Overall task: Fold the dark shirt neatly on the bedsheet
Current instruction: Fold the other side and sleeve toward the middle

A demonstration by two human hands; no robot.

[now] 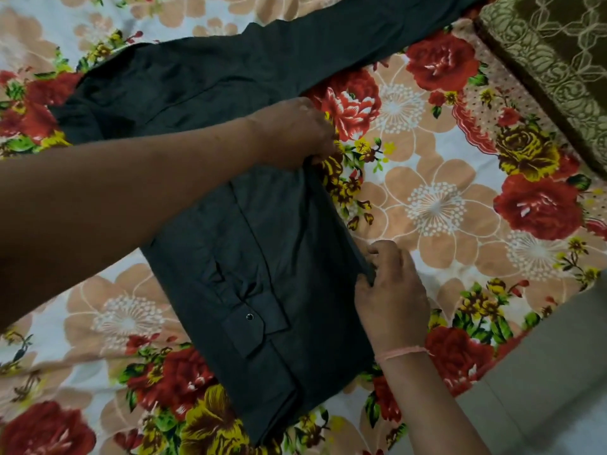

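Note:
The dark shirt [262,257] lies across the floral bedsheet [443,205]. One sleeve is folded over its body, with the buttoned cuff [249,318] facing up. The other sleeve [345,37] stretches flat toward the top right. My left hand [295,133] reaches across the shirt and pinches its right edge near the shoulder. My right hand [391,290] pinches the same edge lower down; a pink thread is tied around that wrist. My left forearm hides part of the shirt's middle.
A brown patterned blanket [551,60] lies at the top right, next to the bedsheet. The bedsheet's edge and a grey floor [542,389] show at the bottom right.

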